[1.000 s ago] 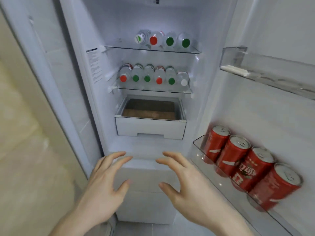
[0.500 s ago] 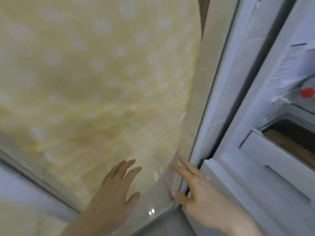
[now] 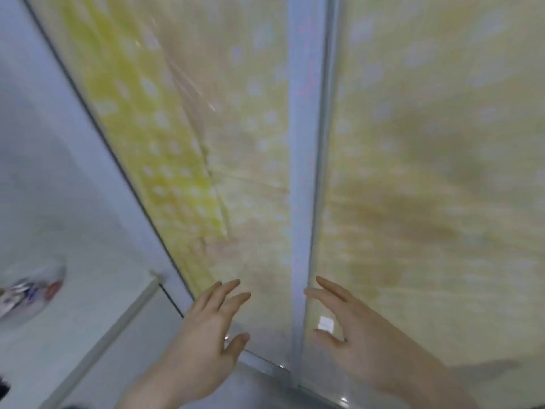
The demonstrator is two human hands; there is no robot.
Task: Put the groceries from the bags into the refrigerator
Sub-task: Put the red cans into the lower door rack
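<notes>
Currently logged: left hand (image 3: 203, 329) and right hand (image 3: 354, 329) both empty, fingers spread loose, before a blurred yellow dotted panel (image 3: 413, 172); refrigerator and bags out of my view; step, I judge, fetching another grocery, so next locate the bags.

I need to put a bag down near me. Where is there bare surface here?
The white surface at left is bare between the blurred round object and the yellow dotted panel. Both hands, left hand and right hand, are empty.
</notes>
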